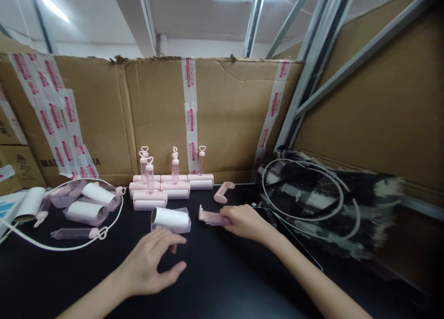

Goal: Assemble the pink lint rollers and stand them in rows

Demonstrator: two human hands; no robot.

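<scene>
Fingers of the right hand (pixel 243 221) are closed around a pink handle (pixel 211 217) lying crosswise on the bench (pixel 222 282). Just left of it (and nearer the left hand (pixel 152 263), spread and empty) lies a white roll (pixel 169 217), also crosswise.

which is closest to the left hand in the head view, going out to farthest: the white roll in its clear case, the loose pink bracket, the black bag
1. White roll in its clear case: just above the fingers of the left hand.
2. Loose pink bracket: farther back and to the right, past the right hand.
3. Black bag: far right, against the cardboard.
</scene>
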